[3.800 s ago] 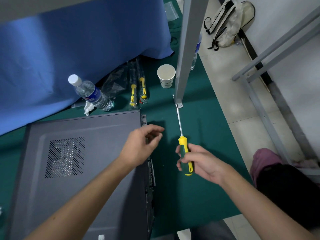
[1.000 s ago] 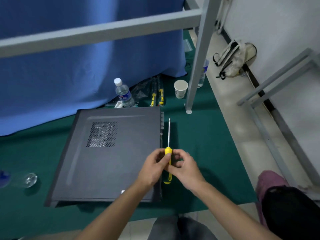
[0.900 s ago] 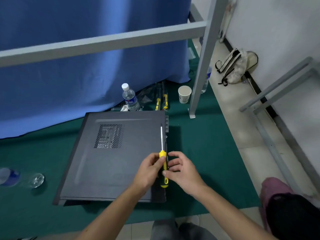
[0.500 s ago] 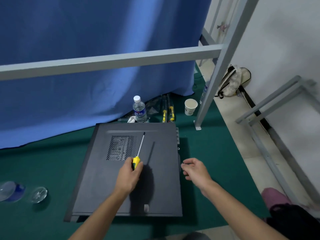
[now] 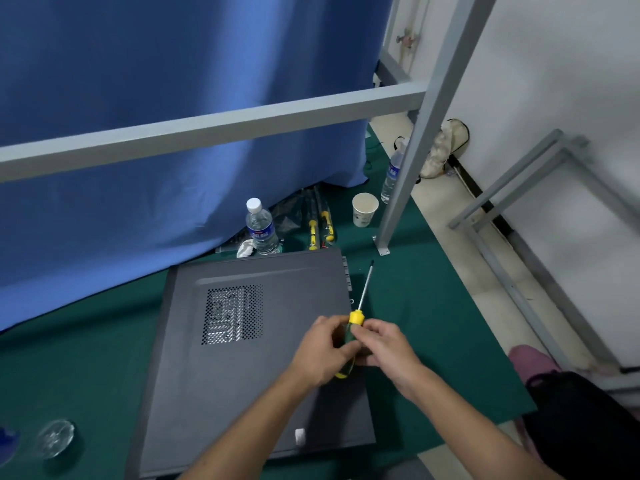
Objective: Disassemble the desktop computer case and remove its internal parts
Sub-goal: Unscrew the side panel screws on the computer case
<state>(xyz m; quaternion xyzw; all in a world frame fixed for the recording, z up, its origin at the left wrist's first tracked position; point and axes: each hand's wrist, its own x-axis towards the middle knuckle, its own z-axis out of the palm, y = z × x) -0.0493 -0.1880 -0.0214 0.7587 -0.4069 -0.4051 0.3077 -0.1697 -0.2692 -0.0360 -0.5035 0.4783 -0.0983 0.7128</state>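
Observation:
A dark grey desktop computer case (image 5: 249,368) lies flat on the green mat, side panel up, with a perforated vent in its left half. A screwdriver (image 5: 354,327) with a yellow and green handle hangs above the case's right edge, shaft pointing away and slightly right. My left hand (image 5: 322,351) grips the handle from the left. My right hand (image 5: 388,344) holds the same handle from the right, fingers curled round it.
A water bottle (image 5: 261,228), packaged screwdrivers (image 5: 320,225) and a paper cup (image 5: 364,209) stand behind the case. A grey metal frame post (image 5: 408,168) rises at the right. A glass object (image 5: 55,438) lies at the left. A blue curtain hangs behind.
My left hand carried the screwdriver from over the case's middle to its right edge. My right hand, empty before, now holds the handle too.

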